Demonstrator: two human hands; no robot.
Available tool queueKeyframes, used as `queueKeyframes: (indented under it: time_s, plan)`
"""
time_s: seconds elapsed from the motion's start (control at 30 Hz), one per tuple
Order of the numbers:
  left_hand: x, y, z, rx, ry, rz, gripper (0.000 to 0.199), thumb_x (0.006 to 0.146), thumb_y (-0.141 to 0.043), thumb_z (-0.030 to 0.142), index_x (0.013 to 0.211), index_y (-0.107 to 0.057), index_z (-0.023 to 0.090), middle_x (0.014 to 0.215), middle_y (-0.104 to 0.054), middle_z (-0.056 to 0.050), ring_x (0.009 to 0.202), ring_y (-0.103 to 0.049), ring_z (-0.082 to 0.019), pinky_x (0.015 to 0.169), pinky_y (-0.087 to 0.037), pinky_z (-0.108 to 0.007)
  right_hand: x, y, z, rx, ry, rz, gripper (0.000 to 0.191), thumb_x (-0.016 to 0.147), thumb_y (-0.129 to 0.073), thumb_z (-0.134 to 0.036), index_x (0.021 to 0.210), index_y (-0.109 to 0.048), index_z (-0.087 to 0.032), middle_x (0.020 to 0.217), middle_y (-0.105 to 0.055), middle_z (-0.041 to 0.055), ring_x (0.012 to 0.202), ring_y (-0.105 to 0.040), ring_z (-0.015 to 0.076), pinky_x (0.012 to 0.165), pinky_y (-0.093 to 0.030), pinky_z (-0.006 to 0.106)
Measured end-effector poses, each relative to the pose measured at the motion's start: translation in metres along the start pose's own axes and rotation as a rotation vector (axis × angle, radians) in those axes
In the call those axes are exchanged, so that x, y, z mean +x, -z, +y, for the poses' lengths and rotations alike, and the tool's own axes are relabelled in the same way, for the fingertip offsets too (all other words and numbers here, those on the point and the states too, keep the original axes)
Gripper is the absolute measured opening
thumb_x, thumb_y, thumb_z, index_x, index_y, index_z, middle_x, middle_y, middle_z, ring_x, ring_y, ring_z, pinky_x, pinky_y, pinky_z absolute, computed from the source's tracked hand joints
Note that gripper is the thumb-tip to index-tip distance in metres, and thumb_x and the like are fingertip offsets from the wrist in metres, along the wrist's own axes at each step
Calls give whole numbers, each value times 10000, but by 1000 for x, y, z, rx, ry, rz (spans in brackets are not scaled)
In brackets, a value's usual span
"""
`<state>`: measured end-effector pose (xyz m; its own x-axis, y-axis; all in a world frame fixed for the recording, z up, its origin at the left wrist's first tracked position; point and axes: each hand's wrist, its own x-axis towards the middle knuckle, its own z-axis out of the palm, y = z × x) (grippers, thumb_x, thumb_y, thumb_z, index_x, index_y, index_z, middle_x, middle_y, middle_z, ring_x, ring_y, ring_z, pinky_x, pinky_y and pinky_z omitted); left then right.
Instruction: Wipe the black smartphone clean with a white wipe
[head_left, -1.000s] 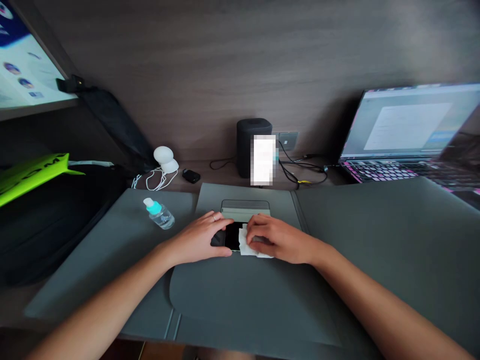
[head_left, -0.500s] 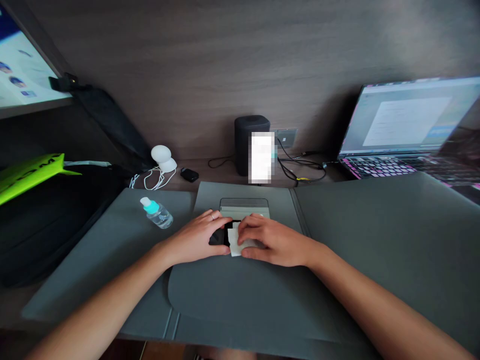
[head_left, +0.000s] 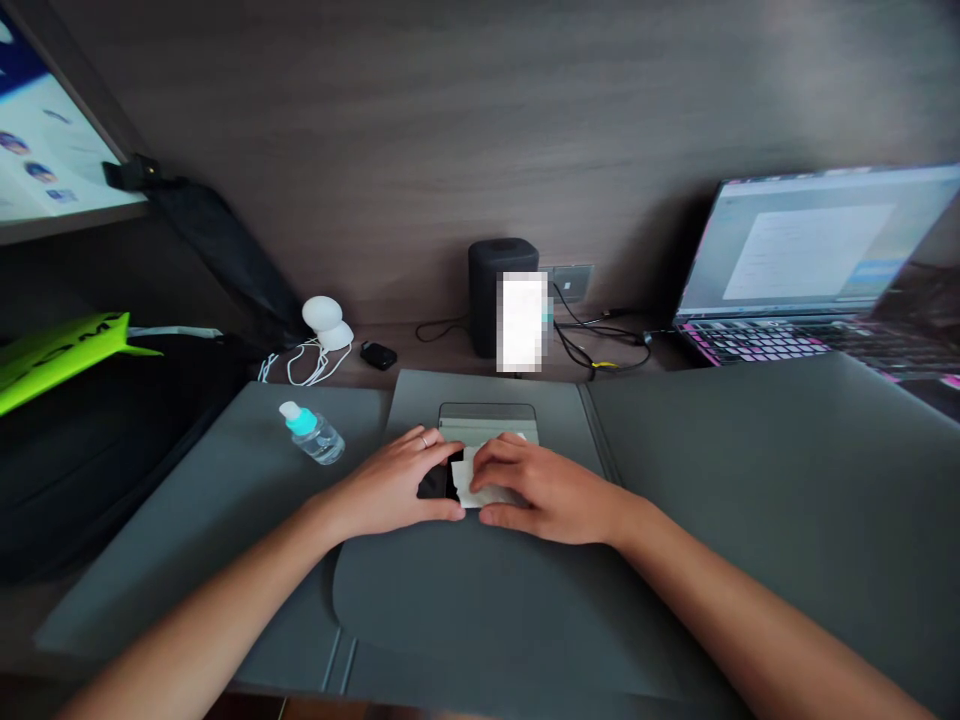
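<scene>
A flat black phone-like device (head_left: 433,484) lies on the grey folded mat, mostly hidden by my hands. My left hand (head_left: 401,480), with a ring on one finger, grips its left part between the thumb at the near edge and the fingers at the far edge. A white tissue (head_left: 466,484) covers the device's right part. Over that tissue, my right hand (head_left: 532,485) presses with bent fingers, its thumb along the near side. A clear spray bottle (head_left: 319,438) with a turquoise collar lies to the left of my left hand.
Behind the mat (head_left: 480,590) stand a black speaker (head_left: 484,300), a white round-headed device (head_left: 324,318) with a cable, and a small black object (head_left: 378,354). Black cables (head_left: 600,345) run towards an open laptop (head_left: 810,240) at right. A black bag (head_left: 135,450) sits at left.
The tissue and my right fingers have shifted very slightly left over the black device. My left hand keeps its hold. The whole view has tilted a little.
</scene>
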<state>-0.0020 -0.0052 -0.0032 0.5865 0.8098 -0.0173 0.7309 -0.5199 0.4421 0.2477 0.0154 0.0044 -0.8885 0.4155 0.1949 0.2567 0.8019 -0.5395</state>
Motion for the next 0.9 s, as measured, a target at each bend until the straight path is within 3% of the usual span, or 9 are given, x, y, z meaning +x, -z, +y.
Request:
queueKeyframes:
  time_s: [0.5,0.7,0.9]
  plan:
    - [1,-2,0,-13,6,21,583,932,-535,601,1395,-490,249,1258,-574,-96,1218,-501,-298,1001,-440,-421,3,-4,-5,-67,65,-57,326,854,-720,-306,1130,-656,-145,1160,-607,109,1125,-514,245,995,-432,404]
    - [0,-2,1,-2,34,9,564,938,-529,596,1387,-491,255,1271,-570,-103,1220,-507,-302,1003,-443,-437,3,-5,-6,-49,78,-13,202,915,-556,-108,1083,-662,-147,1099,-652,99,1120,-543,215,977,-446,376]
    - [0,-3,1,3,51,26,572,915,-573,578,1377,-502,248,1301,-563,-106,1262,-481,-314,1022,-433,-450,3,-4,-6,-65,82,-21,203,913,-576,-123,1093,-664,-154,1111,-648,103,1113,-560,223,952,-460,379]
